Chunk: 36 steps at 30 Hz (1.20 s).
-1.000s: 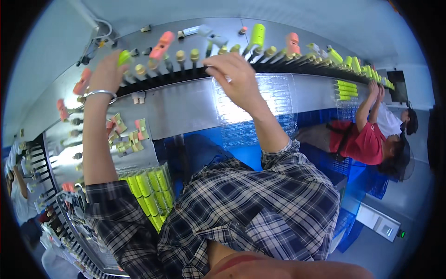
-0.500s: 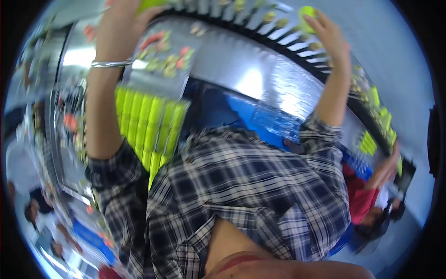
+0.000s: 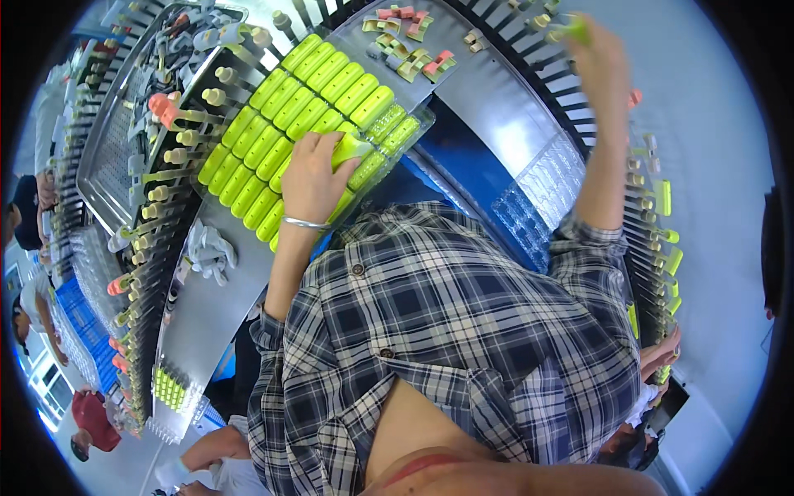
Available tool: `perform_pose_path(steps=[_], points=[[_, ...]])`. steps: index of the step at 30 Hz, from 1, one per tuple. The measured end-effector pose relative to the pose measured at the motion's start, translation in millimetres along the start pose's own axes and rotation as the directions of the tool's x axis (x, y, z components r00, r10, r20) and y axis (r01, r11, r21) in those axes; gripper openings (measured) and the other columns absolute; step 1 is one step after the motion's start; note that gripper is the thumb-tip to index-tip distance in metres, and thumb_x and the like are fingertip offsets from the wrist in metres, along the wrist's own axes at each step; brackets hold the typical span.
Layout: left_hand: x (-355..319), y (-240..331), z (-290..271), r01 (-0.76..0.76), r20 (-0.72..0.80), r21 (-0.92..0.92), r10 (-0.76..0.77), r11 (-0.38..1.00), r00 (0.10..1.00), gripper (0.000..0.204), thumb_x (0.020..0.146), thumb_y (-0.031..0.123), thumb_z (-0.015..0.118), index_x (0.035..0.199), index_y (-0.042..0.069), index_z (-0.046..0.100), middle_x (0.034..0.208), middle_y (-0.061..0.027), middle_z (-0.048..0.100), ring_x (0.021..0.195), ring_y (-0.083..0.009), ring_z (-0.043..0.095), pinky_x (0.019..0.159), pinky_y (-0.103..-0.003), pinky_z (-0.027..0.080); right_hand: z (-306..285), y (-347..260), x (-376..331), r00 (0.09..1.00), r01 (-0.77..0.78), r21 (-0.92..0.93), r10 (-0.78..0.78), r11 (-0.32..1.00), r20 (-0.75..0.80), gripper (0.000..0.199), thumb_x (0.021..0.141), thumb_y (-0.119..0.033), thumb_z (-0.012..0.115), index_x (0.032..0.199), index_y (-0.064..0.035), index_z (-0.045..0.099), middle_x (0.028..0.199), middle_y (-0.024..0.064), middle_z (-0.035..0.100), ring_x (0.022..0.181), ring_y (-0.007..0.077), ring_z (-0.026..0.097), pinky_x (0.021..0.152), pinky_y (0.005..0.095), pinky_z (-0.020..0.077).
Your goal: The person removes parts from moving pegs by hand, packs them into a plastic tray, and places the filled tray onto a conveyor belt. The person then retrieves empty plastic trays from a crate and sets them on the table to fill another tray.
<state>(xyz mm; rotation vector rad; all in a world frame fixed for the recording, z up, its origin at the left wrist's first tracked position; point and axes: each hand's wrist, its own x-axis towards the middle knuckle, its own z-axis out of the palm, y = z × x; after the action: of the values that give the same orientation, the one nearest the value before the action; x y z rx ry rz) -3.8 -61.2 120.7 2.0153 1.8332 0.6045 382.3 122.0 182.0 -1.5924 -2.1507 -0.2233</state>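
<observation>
The person's left hand [image 3: 310, 178] is now resting low on the clear tray [image 3: 413, 132] of yellow-green caps, its fingers curling around one yellow-green cap [image 3: 351, 149] at the near right part of the tray. Half a second ago this hand was reaching up toward the rack at the far edge of the view, so it has dropped to the tray since then. A metal bangle [image 3: 304, 222] is circling its wrist. The tray is lying on the metal surface [image 3: 488, 91], with rows of caps [image 3: 306, 107] filling it to the left of and beyond the hand.

The right hand [image 3: 597, 58] is raised at the far right, pinching a small yellow-green piece [image 3: 571, 31] against the pegs of the curved rack [image 3: 604, 165]; it is blurred, so how firmly it is gripping cannot be told. It is staying at the rack much as it was half a second earlier.

The view itself has swung: the tray is now sitting near the middle top, where earlier it was lying further left. A pile of pink and green small parts [image 3: 409, 41] is lying beyond the tray. Another person's hand [image 3: 662, 351] is showing at the right by the rack.
</observation>
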Motion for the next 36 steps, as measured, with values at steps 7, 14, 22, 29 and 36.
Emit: perform_pose_path(steps=[7,14,22,29,36], points=[[-14.4,-7.5,22.9,-0.032,-0.05,0.196,0.043,0.98,0.998,0.052,0.074,0.024,0.076,0.12,0.008,0.058,0.095,-0.0117,0.059,0.092,-0.0309,0.058,0.077,-0.041,0.05,94.1,-176.4,-61.8,0.806,0.418,0.554,-0.575,0.72,0.139,0.042,0.071,-0.019,0.075,0.111,-0.0121,0.066,0.11,0.0052,0.066,0.109,0.0248,0.058,0.095,0.0373,0.0445],[-1.9,-36.9,31.7,-0.011,-0.028,0.225,0.018,0.974,0.999,0.051,0.082,0.025,0.073,0.127,0.008,0.056,0.108,-0.013,0.062,0.102,-0.0319,0.058,0.085,-0.043,0.049,133.7,-176.6,-92.4,0.868,0.445,0.352,-0.493,0.823,0.055,0.043,0.075,-0.021,0.07,0.116,-0.0171,0.063,0.125,0.0035,0.059,0.123,0.0223,0.052,0.103,0.0482,0.0373],[59.8,47.1,49.6,-0.314,0.027,0.058,0.313,0.948,0.949,0.043,0.085,0.015,0.071,0.125,0.007,0.058,0.104,-0.0113,0.062,0.092,-0.029,0.058,0.082,-0.039,0.048,80.8,-79.6,-171.6,0.997,-0.005,0.346,0.03,0.938,-0.067,0.036,0.083,-0.015,0.068,0.118,-0.0144,0.062,0.131,0.0077,0.057,0.122,0.028,0.051,0.108,0.0493,0.0335],[162.4,206.3,126.0,-0.839,-0.083,0.074,0.842,0.539,0.533,0.055,0.081,0.012,0.07,0.132,0.009,0.051,0.135,-0.0126,0.052,0.121,-0.0334,0.05,0.101,-0.042,0.042,-19.6,54.7,-211.6,0.828,-0.232,0.167,0.285,0.958,-0.484,0.03,0.076,-0.002,0.066,0.105,-0.0078,0.066,0.103,0.0096,0.065,0.096,0.0295,0.06,0.084,0.0391,0.0494],[261.4,335.0,166.5,-0.821,0.627,0.341,0.54,0.458,0.561,0.057,0.076,0.011,0.07,0.13,0.008,0.052,0.128,-0.0146,0.058,0.118,-0.0352,0.053,0.101,-0.042,0.042,-52.1,154.3,-141.9,0.998,0.044,-0.02,-0.043,0.999,0.05,0.037,0.082,-0.013,0.064,0.119,-0.0113,0.063,0.109,0.0133,0.066,0.106,0.034,0.06,0.09,0.0457,0.048]])
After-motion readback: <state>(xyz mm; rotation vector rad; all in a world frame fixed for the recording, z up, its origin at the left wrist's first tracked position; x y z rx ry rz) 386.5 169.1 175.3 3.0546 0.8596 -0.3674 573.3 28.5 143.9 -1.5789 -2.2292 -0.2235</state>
